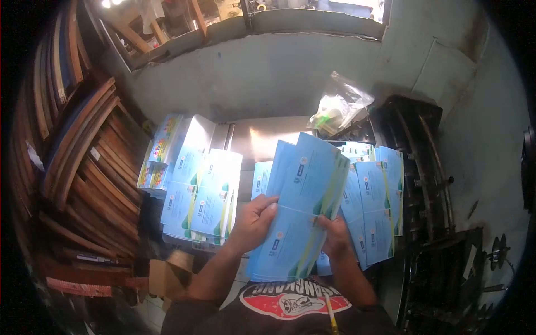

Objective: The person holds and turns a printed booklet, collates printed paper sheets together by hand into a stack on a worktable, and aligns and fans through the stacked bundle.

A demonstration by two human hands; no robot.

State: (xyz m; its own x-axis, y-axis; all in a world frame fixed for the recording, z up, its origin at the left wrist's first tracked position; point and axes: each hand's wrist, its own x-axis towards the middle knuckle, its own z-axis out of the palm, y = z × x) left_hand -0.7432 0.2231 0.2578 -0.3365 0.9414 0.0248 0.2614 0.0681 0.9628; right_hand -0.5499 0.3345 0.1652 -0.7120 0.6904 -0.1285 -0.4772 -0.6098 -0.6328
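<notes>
Now grasping the sheets (312, 173) with left hand (255, 222) and right hand (336, 234) at opposite edges, before the shirt (290, 308). Could skew or drop them through a loosened, uneven grip.

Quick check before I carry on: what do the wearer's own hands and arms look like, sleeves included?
The left hand and right hand are bare, with no gloves visible. The forearms are uncovered below dark short sleeves. The dark shirt has a red-and-white print with pale lettering.
</notes>
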